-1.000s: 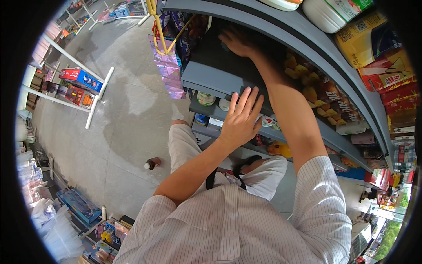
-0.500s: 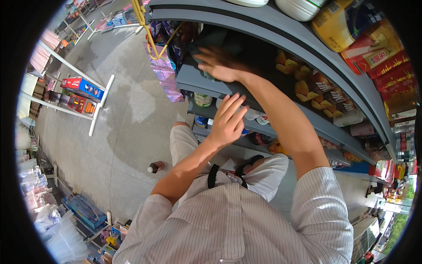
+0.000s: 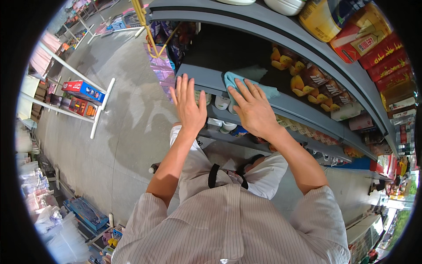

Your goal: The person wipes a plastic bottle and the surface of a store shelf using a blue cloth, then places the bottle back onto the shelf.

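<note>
A light blue cloth (image 3: 230, 79) lies over the front edge of a grey shelf (image 3: 204, 78). My right hand (image 3: 256, 109) presses it there from above, fingers spread and fairly straight, with cloth showing on both sides of them. Near the left end of that edge, my left hand (image 3: 190, 108) is held up with its fingers stretched out and nothing in it. Whether its fingertips touch the shelf, I cannot tell. Behind the cloth, the dark shelf surface (image 3: 220, 46) runs back to a row of brown packs with yellow tops (image 3: 303, 83).
Overhead, an upper shelf (image 3: 263, 27) carries white containers and red and yellow packages (image 3: 360, 35). Lower shelves hold tubs and jars (image 3: 222, 102). A yellow metal hook (image 3: 154, 50) and shiny purple packets (image 3: 160, 68) hang at the shelf's left end. White racks (image 3: 103, 105) stand on the floor at left.
My right hand has come from the shelf's left end toward the right and nearer me, bringing the cloth onto the front edge. My left hand has shifted left.
</note>
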Tool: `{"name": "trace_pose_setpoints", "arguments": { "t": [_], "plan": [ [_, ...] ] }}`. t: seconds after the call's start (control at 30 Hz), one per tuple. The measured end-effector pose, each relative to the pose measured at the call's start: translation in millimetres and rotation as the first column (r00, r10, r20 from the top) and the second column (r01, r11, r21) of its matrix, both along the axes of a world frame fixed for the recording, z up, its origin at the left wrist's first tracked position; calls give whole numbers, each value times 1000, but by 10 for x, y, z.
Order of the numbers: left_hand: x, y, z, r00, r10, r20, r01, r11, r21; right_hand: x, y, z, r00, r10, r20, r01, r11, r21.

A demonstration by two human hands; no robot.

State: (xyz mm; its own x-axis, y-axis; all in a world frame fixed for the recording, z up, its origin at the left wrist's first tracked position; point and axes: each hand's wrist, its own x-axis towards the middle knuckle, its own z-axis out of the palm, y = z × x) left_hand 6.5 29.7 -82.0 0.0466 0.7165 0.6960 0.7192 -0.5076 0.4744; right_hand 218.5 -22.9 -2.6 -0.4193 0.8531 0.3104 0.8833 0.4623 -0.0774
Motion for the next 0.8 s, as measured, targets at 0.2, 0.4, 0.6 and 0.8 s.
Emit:
{"name": "trace_pose_setpoints", "arguments": {
  "t": [0.2,0.4,0.6,0.8],
  "plan": [
    [14,-22,-127,1000,27,-3,-27,999,-27,25,972,-122,993,-39,-114,18,983,-184],
    [40,5,-142,999,-29,19,30,996,-79,-428,2176,-189,965,-237,115,257,942,-216],
    [108,-9,-136,848,-195,493,239,971,-27,-956,1320,-108,986,-49,-162,-3,952,-306],
    [210,-37,-83,889,-101,448,143,988,-62,-568,412,-210,969,8,-249,27,990,135]
  ]
}}
